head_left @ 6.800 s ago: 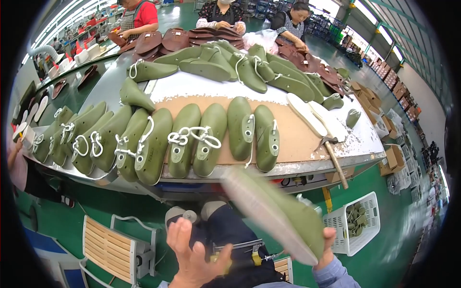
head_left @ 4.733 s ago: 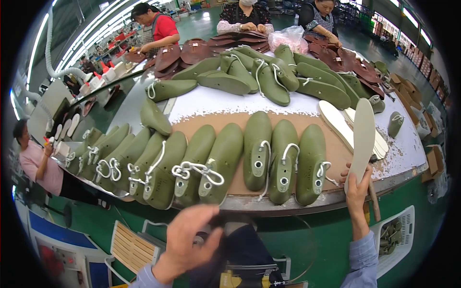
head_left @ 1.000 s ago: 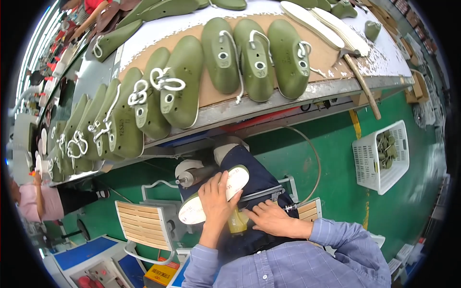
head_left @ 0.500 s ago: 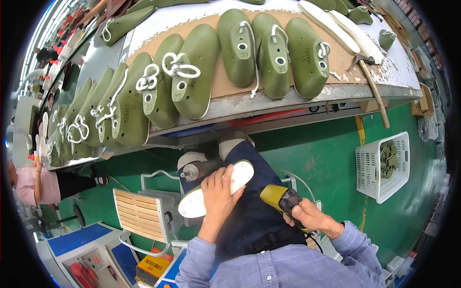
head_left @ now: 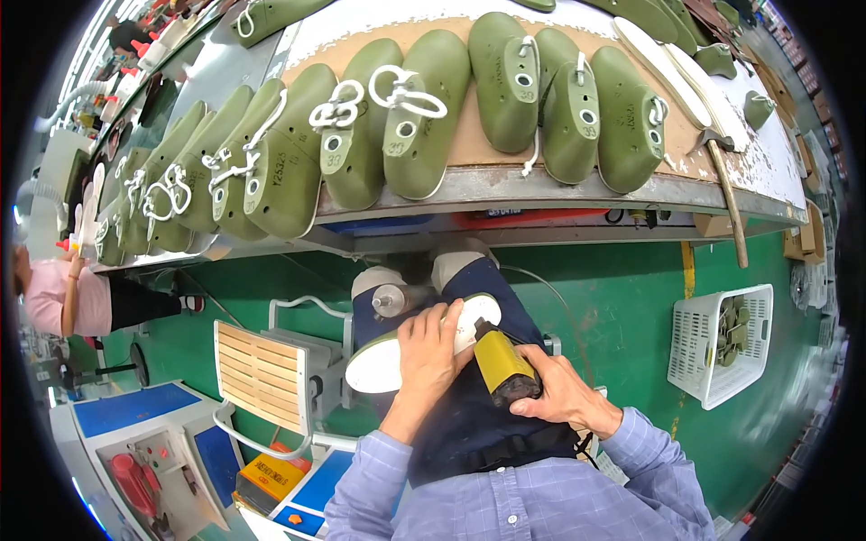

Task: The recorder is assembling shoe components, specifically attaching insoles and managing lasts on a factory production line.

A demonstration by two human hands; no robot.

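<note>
Across my lap lies a green shoe last with a white insole [head_left: 374, 368] facing up on its bottom. My left hand [head_left: 428, 353] is wrapped over its middle, fingers closed on it. In my right hand [head_left: 568, 395] is a yellow-and-black power tool [head_left: 502, 359], gripped round its dark end. The tool's narrow black tip meets the insole's right end, close to my left fingertips; whether it presses on the surface I cannot tell. A clear-capped bottle [head_left: 390, 300] lies by my left knee, just beyond the last.
Green shoe lasts [head_left: 433, 99] with white cords line the bench edge [head_left: 577, 200]. Loose white insoles [head_left: 663, 72] and a hammer [head_left: 720, 176] lie at right, its handle overhanging. A white basket [head_left: 708, 397] holds green pieces. A slatted chair [head_left: 262, 374] and another person [head_left: 68, 293] are left.
My right hand has brought the power tool left and up, so its tip now reaches the insole. My left hand still holds the last. The view has shifted slightly.
</note>
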